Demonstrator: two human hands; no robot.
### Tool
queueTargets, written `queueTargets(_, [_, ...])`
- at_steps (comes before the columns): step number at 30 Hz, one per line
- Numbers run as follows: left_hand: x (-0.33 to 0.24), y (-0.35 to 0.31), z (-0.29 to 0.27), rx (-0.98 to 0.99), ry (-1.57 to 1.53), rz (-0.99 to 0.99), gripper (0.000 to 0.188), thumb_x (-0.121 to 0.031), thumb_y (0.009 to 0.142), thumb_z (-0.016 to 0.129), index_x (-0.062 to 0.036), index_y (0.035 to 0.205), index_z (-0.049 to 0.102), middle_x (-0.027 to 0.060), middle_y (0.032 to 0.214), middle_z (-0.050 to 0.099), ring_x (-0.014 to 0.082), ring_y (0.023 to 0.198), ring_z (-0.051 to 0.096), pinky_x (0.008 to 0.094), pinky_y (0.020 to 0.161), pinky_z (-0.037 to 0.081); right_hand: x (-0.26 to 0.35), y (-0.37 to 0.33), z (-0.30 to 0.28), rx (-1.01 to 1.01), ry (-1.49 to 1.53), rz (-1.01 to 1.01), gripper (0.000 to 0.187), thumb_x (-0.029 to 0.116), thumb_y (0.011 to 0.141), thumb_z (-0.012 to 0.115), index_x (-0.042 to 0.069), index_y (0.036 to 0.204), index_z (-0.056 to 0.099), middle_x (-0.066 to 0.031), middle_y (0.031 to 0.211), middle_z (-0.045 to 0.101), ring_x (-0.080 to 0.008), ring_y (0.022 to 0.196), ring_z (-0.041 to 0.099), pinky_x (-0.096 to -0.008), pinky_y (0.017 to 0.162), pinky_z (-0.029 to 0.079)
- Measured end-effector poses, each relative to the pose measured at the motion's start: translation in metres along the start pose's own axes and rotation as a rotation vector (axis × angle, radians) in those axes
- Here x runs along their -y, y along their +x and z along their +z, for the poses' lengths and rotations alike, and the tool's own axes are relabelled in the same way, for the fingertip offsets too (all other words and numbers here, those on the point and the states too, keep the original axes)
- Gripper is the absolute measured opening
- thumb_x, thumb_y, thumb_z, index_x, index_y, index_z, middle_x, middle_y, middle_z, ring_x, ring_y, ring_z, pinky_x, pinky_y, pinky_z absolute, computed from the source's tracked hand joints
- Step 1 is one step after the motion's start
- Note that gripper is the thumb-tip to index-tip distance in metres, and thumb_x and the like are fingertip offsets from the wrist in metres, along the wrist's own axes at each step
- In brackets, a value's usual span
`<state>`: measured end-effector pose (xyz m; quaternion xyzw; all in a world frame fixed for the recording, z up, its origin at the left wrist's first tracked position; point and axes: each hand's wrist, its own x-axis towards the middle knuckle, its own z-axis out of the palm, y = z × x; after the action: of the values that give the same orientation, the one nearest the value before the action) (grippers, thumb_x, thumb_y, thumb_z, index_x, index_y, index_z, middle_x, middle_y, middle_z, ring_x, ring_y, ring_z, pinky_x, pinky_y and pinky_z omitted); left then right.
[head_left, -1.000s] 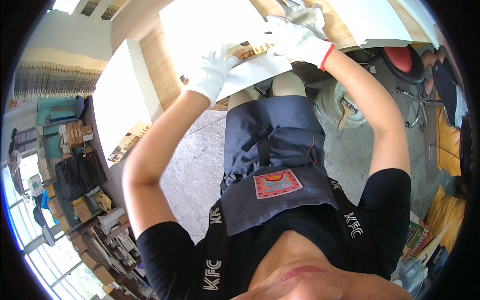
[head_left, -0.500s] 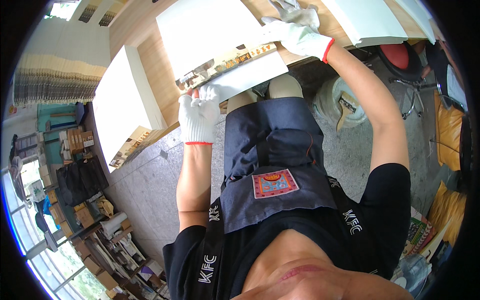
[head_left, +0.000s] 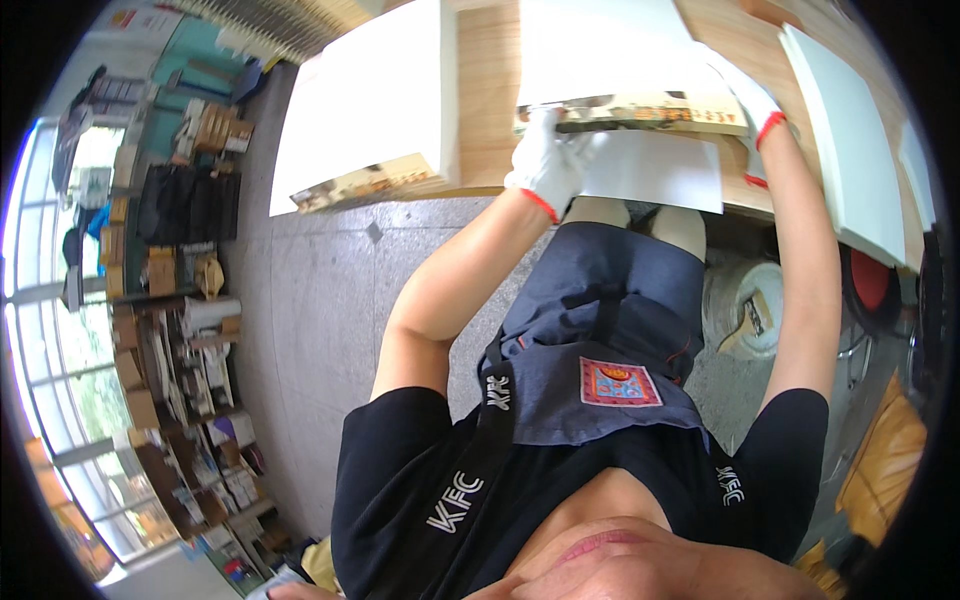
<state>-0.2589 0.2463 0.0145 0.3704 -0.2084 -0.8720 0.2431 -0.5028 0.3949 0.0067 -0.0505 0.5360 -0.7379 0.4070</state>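
Observation:
A stack of white sheets [head_left: 610,60] with a printed brown and yellow front edge lies on the wooden table. My left hand [head_left: 550,160], in a white knit glove with a red cuff, touches its near left corner, fingers apart. Along the stack's right side rests my right hand [head_left: 745,95], gloved the same way, fingers stretched out and fingertips partly lost against the white paper. A white sheet [head_left: 655,170] sticks out below the stack and over the table's near edge. Partly hidden under my right wrist is a loose glove [head_left: 755,165].
To the left stands another white paper stack [head_left: 370,90] with a printed edge; more white paper [head_left: 845,140] lies at the right. The wooden table [head_left: 487,95] shows between them. A bucket [head_left: 735,300] with a brush stands below, near a red-seated stool [head_left: 870,280].
The view has turned and shifted, so the table and stacks sit differently in it. My right hand has slid from the near right corner up along the stack's side; my left hand stays at the left corner.

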Motion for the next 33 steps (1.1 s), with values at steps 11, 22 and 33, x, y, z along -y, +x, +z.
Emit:
queueTargets(11, [-0.085, -0.089, -0.066, 0.226, 0.31, 0.351, 0.028, -0.012, 0.093, 0.06, 0.0019, 0.116, 0.053, 0.0124, 0.1, 0.062, 0.0251, 0.1, 0.065, 0.0435, 0.092, 0.057, -0.019, -0.072, 0.065, 0.114, -0.082, -0.392, 0.051, 0.014, 0.101, 0.045, -0.002, 0.148, 0.035, -0.0127, 0.142, 0.051, -0.0205, 0.128, 0.052, -0.033, 0.107, 0.044])
queueTargets(22, [-0.272, -0.071, -0.196, -0.266, 0.981, 1.048, 0.021, -0.024, 0.095, 0.061, -0.0034, 0.091, 0.063, 0.0035, 0.087, 0.063, 0.0121, 0.079, 0.055, 0.0275, 0.075, 0.044, -0.112, 0.015, 0.293, 0.266, -0.176, -0.418, 0.048, 0.044, 0.096, 0.053, 0.009, 0.129, 0.05, -0.0148, 0.12, 0.063, -0.027, 0.106, 0.062, -0.035, 0.088, 0.053])
queueTargets(33, [-0.264, -0.013, -0.239, -0.491, 1.218, 0.98, 0.041, -0.036, 0.094, 0.063, 0.0019, 0.109, 0.066, 0.0156, 0.106, 0.067, 0.023, 0.095, 0.062, 0.036, 0.087, 0.047, -0.119, 0.018, 0.28, 0.078, -1.149, -0.539, 0.048, 0.054, 0.089, 0.056, 0.008, 0.102, 0.06, -0.0149, 0.106, 0.068, -0.0318, 0.099, 0.064, -0.0409, 0.083, 0.048])
